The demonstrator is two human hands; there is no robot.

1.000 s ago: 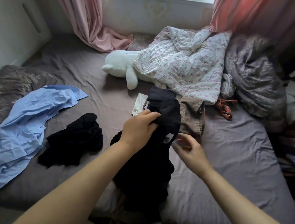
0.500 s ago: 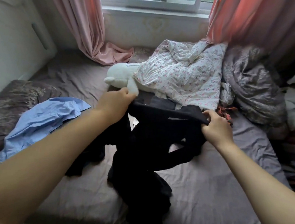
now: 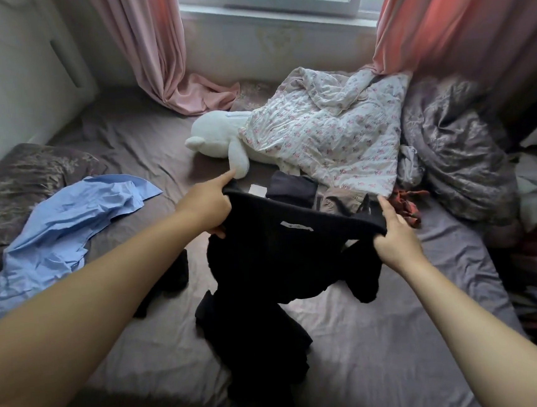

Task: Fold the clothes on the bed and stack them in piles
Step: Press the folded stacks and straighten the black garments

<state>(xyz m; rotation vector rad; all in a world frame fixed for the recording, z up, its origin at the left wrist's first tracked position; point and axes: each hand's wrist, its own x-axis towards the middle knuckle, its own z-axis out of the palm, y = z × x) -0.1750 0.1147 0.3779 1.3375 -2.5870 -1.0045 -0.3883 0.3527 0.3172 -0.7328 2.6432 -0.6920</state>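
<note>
**Both hands stretch a black garment over the bed**

Both of my hands hold one black garment (image 3: pixel 266 262) up by its top edge, pulled taut between them. My left hand (image 3: pixel 207 205) grips the left end of that edge, fingers curled round the cloth and the forefinger stuck out straight toward the white plush toy (image 3: pixel 216 139) just beyond it. My right hand (image 3: pixel 394 241) pinches the right end, thumb on top and fingers folded under the fabric. A small white label shows on the cloth between my hands, nearer the right one. Below my hands the garment hangs in dark folds, and its lower part lies bunched on the grey-purple sheet of the bed (image 3: pixel 386 339) between my forearms.

Left of my left arm lies a crumpled light blue shirt (image 3: pixel 68 227), and a small black piece (image 3: pixel 173 276) peeks out beneath that arm. Just past the taut edge sit a dark folded item (image 3: pixel 292 188) and a brown garment (image 3: pixel 338 202). Beyond my right hand lies a white floral-print piece (image 3: pixel 335 132), with a reddish scrap (image 3: pixel 407 204) close to my right fingertips and a grey bundled duvet (image 3: pixel 457 154) further right.
</note>
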